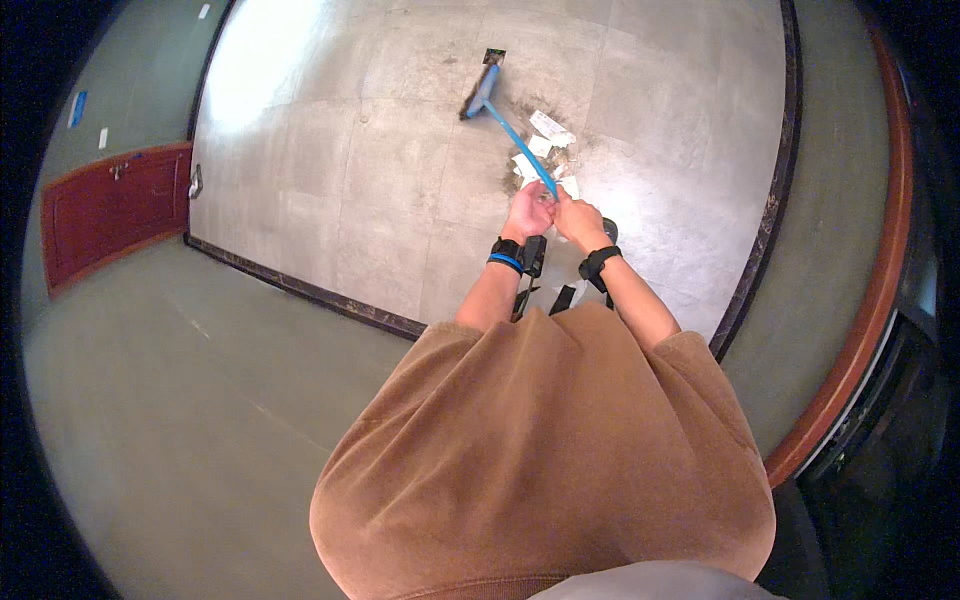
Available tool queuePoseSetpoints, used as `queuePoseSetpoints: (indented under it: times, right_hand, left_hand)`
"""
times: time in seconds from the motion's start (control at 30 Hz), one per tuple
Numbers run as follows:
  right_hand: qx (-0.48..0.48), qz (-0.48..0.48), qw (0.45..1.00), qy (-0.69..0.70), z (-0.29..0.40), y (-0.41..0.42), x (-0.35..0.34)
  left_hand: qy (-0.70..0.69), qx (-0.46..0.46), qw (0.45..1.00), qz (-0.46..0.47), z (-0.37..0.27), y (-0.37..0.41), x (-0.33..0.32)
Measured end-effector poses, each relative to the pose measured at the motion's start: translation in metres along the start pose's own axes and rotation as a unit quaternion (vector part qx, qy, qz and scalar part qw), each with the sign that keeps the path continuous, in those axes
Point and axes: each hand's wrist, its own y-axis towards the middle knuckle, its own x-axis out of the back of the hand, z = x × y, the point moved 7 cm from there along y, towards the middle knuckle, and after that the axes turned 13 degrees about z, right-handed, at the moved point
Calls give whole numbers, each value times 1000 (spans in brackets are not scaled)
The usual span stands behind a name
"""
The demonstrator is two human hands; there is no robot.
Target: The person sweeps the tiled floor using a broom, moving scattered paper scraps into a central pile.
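My right hand grips the upper part of a blue broom handle. Close against it is my left hand, palm turned up and fingers curled; whether they also close around the handle is unclear. The broom head, blue with dark bristles, rests on the grey tiled floor ahead of me and slightly left. Between the head and my hands lies a heap of white paper scraps and dark dust, partly covered by the handle and hands. Both wrists wear dark bands.
A small dark square sits on the floor beside the broom head. A dark stone border edges the tiles. Reddish wooden doors stand at the left, and a reddish-brown rail curves along the right. A dark shoe shows beyond my right hand.
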Motion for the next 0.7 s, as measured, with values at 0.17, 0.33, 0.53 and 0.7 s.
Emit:
queuePoseSetpoints:
  times: [0.17, 0.33, 0.53, 0.7]
  right_hand:
    - [-102, 1, 994, 37, 23, 25, -52]
    - [-147, -19, 987, 59, 56, -5, -86]
    - [-219, -11, 975, 41, 108, -58, -104]
    - [-255, -26, 961, 99, 152, -67, -96]
  left_hand:
    - [17, 132, 991, 24, -49, -27, 23]
    - [5, 311, 949, -45, -88, -14, 94]
    - [36, 308, 939, -148, -87, -6, 137]
    - [61, 336, 921, -186, -101, -7, 149]
